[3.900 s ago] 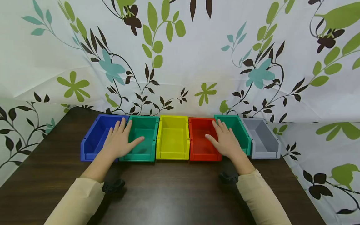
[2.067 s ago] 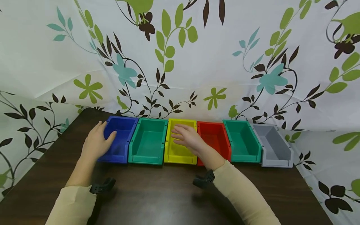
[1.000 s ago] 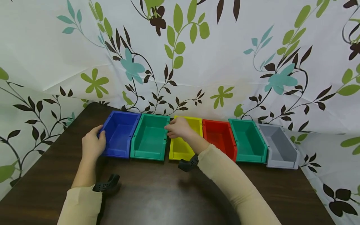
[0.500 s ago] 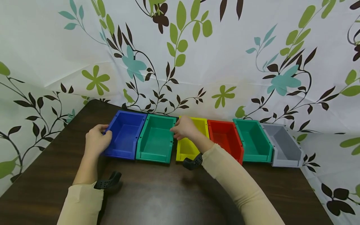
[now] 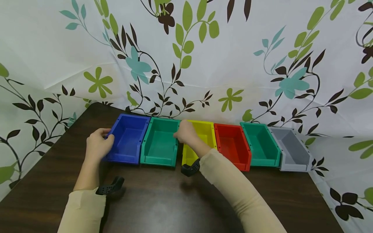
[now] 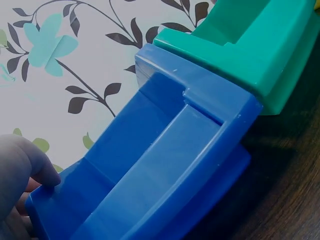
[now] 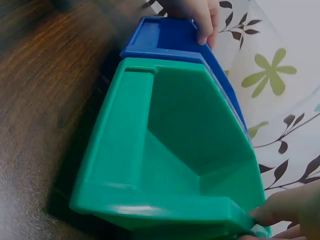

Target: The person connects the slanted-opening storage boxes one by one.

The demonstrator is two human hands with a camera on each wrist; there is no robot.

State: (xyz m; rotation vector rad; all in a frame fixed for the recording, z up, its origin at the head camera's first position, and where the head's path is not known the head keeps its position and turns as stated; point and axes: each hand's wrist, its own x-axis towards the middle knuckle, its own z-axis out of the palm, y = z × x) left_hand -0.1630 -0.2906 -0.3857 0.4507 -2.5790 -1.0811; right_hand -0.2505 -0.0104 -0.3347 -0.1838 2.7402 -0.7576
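In the head view my left hand [image 5: 98, 144] grips the outer left wall of the blue bin [image 5: 126, 145], the leftmost of a row. Its thumb lies over the rim, as the left wrist view also shows on the blue bin [image 6: 165, 165]. My right hand [image 5: 187, 133] reaches across the yellow bin [image 5: 190, 157] and pinches the right wall of the green bin [image 5: 160, 145] beside the blue one. In the right wrist view my right thumb [image 7: 280, 207] presses on that green bin's rim [image 7: 165, 200]. The blue and green bins stand side by side, walls meeting.
Right of the yellow bin stand a red bin [image 5: 233, 147], a second green bin [image 5: 260, 145] and a grey bin [image 5: 291, 150]. A narrow gap parts the yellow bin from the left green one. The dark wooden table [image 5: 157, 200] backs onto a leaf-patterned cloth [image 5: 233, 58].
My hands first lay spread over the bins. The left has moved to the blue bin's outer wall, the right leftward to the green bin's right wall. A gap has appeared beside the yellow bin.
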